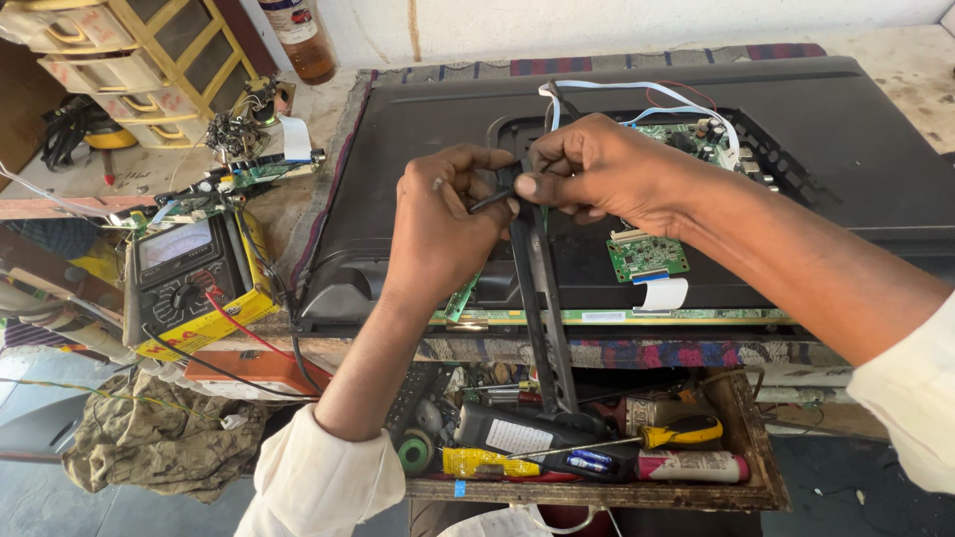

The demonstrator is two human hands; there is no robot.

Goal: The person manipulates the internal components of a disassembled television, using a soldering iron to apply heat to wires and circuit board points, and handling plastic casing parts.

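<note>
A: Bottom of the frame, nearest us, a shallow wooden tray point(761, 467) sits packed with tools. What's in it?

B: A yellow-handled screwdriver point(682, 431) lying on its side, a black handheld tool point(542, 439) with a white label, a red-and-white tube point(693, 465) along the front wall, a yellow packet point(477, 461), and a small green roll of tape point(413, 452) at the tray's left end. All jumbled together, touching.

A: And rising out of that clutter?

B: A long black strip point(542, 308), running from the tray up to the hands at frame centre.

A: The hands, then.

B: The left hand point(438, 224) is curled closed, pinching a thin dark tool point(489, 202) whose tip meets the top of the strip. The right hand point(597, 174) has fingers bent in, thumb and forefinger pressed on that same top end. The two hands are nearly touching.

A: Under them?

B: A flat television point(826, 139) lying face down on the desk, back cover open, a green circuit board point(647, 256) showing with a white ribbon cable point(665, 293) just below it.

A: Left of the frame?

B: A multimeter point(184, 273) in a yellow case, red and black leads trailing. Farther back, upper left, a yellow drawer unit point(129, 55), drawers pushed in, contents hidden.
</note>
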